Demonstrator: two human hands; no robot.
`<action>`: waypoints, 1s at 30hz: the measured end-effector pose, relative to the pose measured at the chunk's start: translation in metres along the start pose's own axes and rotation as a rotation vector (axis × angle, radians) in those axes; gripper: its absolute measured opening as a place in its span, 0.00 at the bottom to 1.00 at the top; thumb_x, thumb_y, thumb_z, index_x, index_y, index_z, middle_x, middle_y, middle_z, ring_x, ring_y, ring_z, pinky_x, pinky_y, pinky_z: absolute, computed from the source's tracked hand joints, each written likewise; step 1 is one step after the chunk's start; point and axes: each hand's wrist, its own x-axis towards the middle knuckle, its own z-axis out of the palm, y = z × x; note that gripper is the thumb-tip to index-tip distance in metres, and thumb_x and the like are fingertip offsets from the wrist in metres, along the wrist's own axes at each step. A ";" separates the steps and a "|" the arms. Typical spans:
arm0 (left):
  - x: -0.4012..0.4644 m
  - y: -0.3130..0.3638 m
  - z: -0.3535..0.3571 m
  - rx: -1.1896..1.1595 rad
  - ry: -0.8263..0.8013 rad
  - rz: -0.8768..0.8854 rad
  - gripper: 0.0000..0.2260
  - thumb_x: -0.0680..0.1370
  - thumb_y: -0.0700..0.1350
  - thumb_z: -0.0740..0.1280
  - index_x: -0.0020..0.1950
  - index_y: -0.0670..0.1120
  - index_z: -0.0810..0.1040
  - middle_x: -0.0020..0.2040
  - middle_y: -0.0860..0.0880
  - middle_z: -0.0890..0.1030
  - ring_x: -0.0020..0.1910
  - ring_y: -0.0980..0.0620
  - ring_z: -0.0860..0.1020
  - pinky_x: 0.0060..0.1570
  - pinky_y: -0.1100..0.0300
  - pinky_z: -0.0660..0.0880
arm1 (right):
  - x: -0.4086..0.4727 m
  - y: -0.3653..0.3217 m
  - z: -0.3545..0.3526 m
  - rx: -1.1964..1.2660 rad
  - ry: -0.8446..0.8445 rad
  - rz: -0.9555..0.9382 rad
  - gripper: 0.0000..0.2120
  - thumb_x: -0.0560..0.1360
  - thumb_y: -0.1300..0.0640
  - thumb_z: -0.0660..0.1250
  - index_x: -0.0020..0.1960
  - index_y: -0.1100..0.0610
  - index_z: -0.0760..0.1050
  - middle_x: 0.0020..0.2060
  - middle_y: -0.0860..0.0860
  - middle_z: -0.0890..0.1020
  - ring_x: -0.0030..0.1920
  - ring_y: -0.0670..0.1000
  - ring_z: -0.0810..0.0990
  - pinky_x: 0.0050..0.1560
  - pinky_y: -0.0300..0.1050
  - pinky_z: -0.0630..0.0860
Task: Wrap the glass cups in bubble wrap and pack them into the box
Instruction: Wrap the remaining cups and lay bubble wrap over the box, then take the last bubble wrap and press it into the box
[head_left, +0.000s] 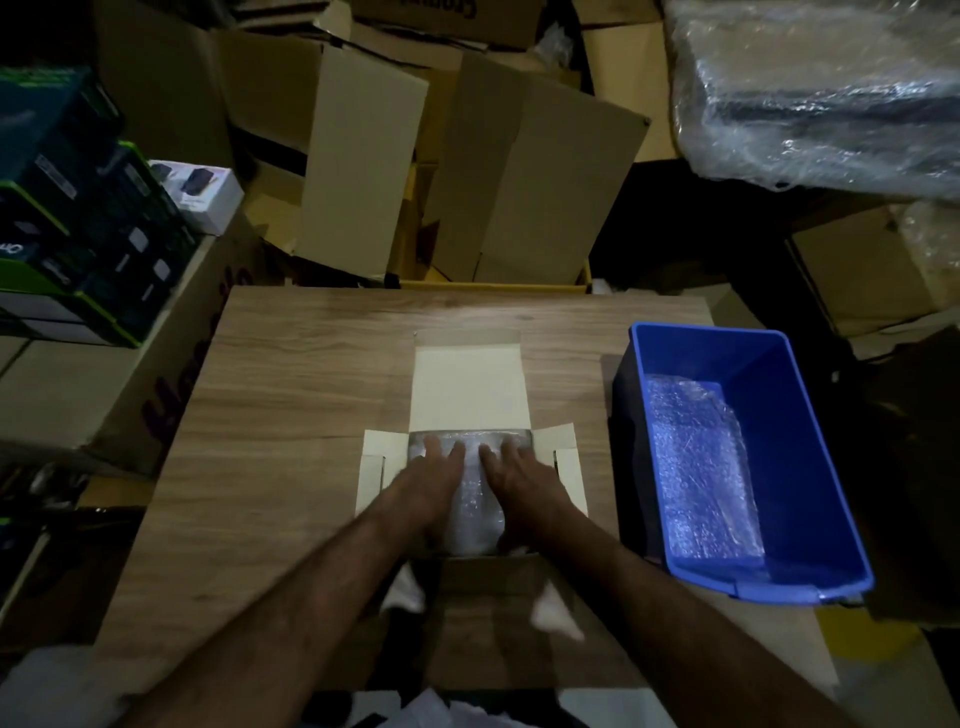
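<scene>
A small cardboard box (465, 384) stands open on the wooden table (291, 395), its lid flap lying flat toward the far side and side flaps spread. Inside it lies a bundle of bubble wrap (475, 499); the glass under the wrap is not discernible. My left hand (431, 478) lies flat on the left part of the bundle, fingers spread. My right hand (522, 480) lies flat on its right part. Both palms press down on the wrap rather than gripping it.
A blue plastic bin (810, 467) at the table's right edge holds bubble-wrap sheets (701, 473). Flattened and open cardboard boxes (519, 171) are piled behind the table. Stacked product boxes (78, 218) stand at the left, plastic-wrapped goods (810, 88) at the upper right.
</scene>
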 end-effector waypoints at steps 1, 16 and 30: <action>0.002 0.003 0.007 -0.026 0.079 -0.014 0.45 0.75 0.50 0.74 0.82 0.49 0.47 0.79 0.37 0.53 0.76 0.34 0.61 0.68 0.46 0.71 | 0.002 -0.001 0.004 0.005 0.014 0.005 0.60 0.64 0.51 0.83 0.81 0.62 0.47 0.77 0.67 0.57 0.76 0.66 0.61 0.67 0.58 0.73; -0.032 -0.008 -0.005 -0.143 0.005 0.052 0.49 0.75 0.52 0.74 0.83 0.48 0.41 0.82 0.38 0.44 0.81 0.39 0.51 0.77 0.51 0.61 | -0.011 0.011 0.004 0.132 0.127 -0.055 0.49 0.73 0.53 0.76 0.82 0.60 0.47 0.80 0.62 0.54 0.79 0.61 0.57 0.71 0.55 0.69; -0.032 0.031 -0.028 0.201 -0.211 0.012 0.31 0.82 0.62 0.59 0.81 0.50 0.58 0.82 0.42 0.54 0.78 0.43 0.61 0.75 0.51 0.62 | -0.110 0.100 -0.002 0.450 0.622 0.176 0.22 0.78 0.49 0.66 0.71 0.50 0.73 0.74 0.52 0.69 0.72 0.53 0.70 0.66 0.49 0.73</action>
